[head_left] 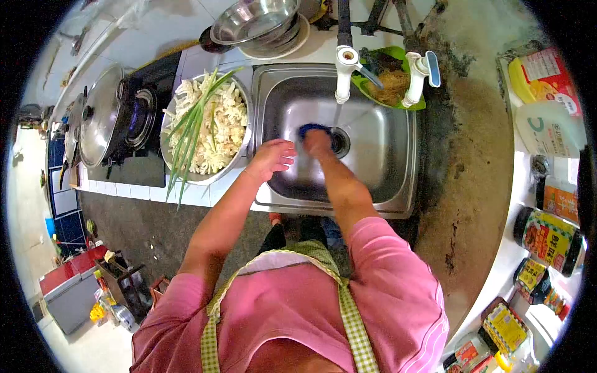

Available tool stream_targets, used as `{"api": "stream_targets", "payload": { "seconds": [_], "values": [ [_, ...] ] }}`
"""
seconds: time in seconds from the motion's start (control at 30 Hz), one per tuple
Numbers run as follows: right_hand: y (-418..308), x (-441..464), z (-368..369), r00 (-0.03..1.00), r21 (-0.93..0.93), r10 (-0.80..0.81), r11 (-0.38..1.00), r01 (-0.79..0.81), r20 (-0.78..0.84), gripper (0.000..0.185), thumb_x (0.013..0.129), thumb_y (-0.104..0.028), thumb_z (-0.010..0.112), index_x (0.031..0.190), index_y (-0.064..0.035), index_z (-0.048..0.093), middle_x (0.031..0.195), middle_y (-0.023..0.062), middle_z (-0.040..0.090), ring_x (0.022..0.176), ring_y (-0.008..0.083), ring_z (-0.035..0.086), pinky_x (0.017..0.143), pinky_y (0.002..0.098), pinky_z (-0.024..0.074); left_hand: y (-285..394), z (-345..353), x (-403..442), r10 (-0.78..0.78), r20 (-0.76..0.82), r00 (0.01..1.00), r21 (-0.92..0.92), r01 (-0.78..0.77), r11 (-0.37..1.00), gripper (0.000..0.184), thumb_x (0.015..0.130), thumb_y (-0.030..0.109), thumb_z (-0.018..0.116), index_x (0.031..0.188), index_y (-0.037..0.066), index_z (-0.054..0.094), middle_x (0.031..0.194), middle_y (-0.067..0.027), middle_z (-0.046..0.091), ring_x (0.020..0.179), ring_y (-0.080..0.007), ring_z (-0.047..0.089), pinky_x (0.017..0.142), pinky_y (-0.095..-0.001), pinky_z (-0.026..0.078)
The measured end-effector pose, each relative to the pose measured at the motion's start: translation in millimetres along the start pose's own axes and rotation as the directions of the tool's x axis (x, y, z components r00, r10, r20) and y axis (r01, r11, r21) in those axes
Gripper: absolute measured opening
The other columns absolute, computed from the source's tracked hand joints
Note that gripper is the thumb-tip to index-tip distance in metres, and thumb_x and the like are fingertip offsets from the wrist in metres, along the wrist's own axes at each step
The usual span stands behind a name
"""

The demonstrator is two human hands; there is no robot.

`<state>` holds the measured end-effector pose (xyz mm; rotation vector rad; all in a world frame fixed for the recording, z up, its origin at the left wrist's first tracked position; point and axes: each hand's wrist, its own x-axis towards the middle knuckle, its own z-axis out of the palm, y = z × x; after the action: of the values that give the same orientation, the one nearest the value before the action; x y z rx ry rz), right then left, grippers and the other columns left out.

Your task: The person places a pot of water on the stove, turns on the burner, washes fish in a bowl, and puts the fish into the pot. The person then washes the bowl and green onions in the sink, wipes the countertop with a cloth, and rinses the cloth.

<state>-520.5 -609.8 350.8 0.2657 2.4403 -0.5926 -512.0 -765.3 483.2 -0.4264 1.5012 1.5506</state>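
My right hand is down in the stainless steel sink, pressing a small dark blue cloth against the basin floor. Most of the cloth lies under the fingers, so its shape is hard to make out. Just right of that hand is the drain. A thin stream of water seems to fall from the white tap above. My left hand hovers over the sink's left edge, empty, with its fingers loosely apart. Close to its left is a metal bowl of torn pale mushrooms with long green onions across them.
A gas stove with a lidded wok stands on the left. Stacked metal basins sit behind the sink. A second tap rises before a green basket holding scrubbers. Jars and bottles, including a sauce jar, line the right ledge.
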Motion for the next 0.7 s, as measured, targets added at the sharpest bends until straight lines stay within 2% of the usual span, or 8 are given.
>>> {"api": "stream_targets", "payload": {
  "seconds": [0.1,0.17,0.27,0.3,0.33,0.4,0.5,0.7],
  "values": [
    [34.4,-3.5,-30.7,0.835,0.036,0.018,0.999,0.002,-0.55,0.033,0.07,-0.032,0.053,0.085,-0.0026,0.059,0.088,0.0212,0.058,0.086,0.0322,0.055,0.078,0.0371,0.0426,4.0,4.7,6.0,0.026,0.007,1.0,0.089,-0.027,0.996,0.027,0.074,0.027,0.057,0.095,0.01,0.053,0.088,-0.0057,0.059,0.076,-0.0154,0.055,0.062,-0.0308,0.044],
    [29.0,-39.8,-90.6,0.933,0.37,0.129,0.929,0.004,-0.335,0.041,0.069,-0.039,0.052,0.079,-0.0007,0.06,0.085,0.0224,0.058,0.083,0.0338,0.056,0.076,0.041,0.0421,7.1,14.8,16.3,0.068,-0.015,0.998,0.203,-0.063,0.977,0.04,0.073,0.04,0.057,0.102,0.012,0.052,0.097,-0.002,0.057,0.094,-0.0161,0.048,0.075,-0.0365,0.038],
    [24.1,-40.1,-96.2,0.914,0.495,0.149,0.866,0.063,-0.378,0.049,0.071,-0.046,0.047,0.077,0.0014,0.06,0.084,0.0251,0.057,0.084,0.0373,0.055,0.078,0.0425,0.04,23.4,48.2,13.4,0.182,-0.16,0.97,0.275,-0.134,0.952,0.049,0.073,0.05,0.052,0.104,0.012,0.052,0.101,-0.0025,0.055,0.1,-0.0192,0.045,0.081,-0.0411,0.034],
    [20.6,-55.7,-96.3,0.941,0.725,0.203,0.687,0.061,-0.272,0.055,0.073,-0.049,0.043,0.081,0.0029,0.059,0.085,0.0264,0.056,0.085,0.0395,0.053,0.078,0.0435,0.0391,15.6,46.6,41.6,0.187,-0.198,0.962,0.332,-0.113,0.936,0.055,0.074,0.056,0.046,0.105,0.011,0.051,0.1,-0.0047,0.056,0.096,-0.0211,0.049,0.08,-0.0398,0.037],
    [8.6,-75.4,-104.6,0.888,0.573,0.009,0.767,0.289,-0.459,0.053,0.074,-0.047,0.043,0.085,0.0016,0.059,0.085,0.0253,0.056,0.083,0.0387,0.054,0.075,0.0417,0.0405,8.1,44.5,67.3,0.203,-0.187,0.961,0.33,-0.133,0.935,0.055,0.074,0.056,0.046,0.105,0.011,0.051,0.1,-0.0047,0.056,0.096,-0.0211,0.049,0.08,-0.0398,0.037],
    [1.0,-75.8,-93.3,0.903,0.643,0.066,0.725,0.249,-0.425,0.035,0.075,-0.034,0.05,0.082,-0.0002,0.058,0.071,0.0076,0.059,0.068,0.0168,0.054,0.065,0.0305,0.0427,4.5,41.6,98.5,-0.037,0.05,0.998,-0.007,0.037,0.999,0.055,0.075,0.057,0.043,0.105,0.011,0.05,0.099,-0.0063,0.056,0.087,-0.0205,0.053,0.077,-0.0376,0.041],
    [-1.5,-97.8,-95.7,0.932,0.792,-0.046,0.514,0.33,-0.358,0.023,0.073,-0.025,0.055,0.081,-0.0031,0.06,0.071,0.0026,0.059,0.064,0.0119,0.054,0.06,0.0269,0.0437,16.7,52.9,70.2,-0.019,0.09,0.996,-0.174,0.034,0.984,0.042,0.081,0.045,0.041,0.101,0.01,0.051,0.094,-0.0095,0.057,0.081,-0.0222,0.055,0.076,-0.0375,0.043],
    [-11.2,-129.5,-109.8,0.917,0.797,-0.078,0.47,0.38,-0.391,0.014,0.068,-0.015,0.063,0.077,-0.004,0.061,0.07,0.0008,0.058,0.06,0.0097,0.053,0.057,0.0248,0.0439,20.5,54.7,68.5,0.021,0.209,0.978,-0.409,0.068,0.91,0.029,0.083,0.03,0.039,0.093,0.006,0.052,0.086,-0.0098,0.057,0.08,-0.0224,0.056,0.076,-0.0369,0.045]
  ]
}}
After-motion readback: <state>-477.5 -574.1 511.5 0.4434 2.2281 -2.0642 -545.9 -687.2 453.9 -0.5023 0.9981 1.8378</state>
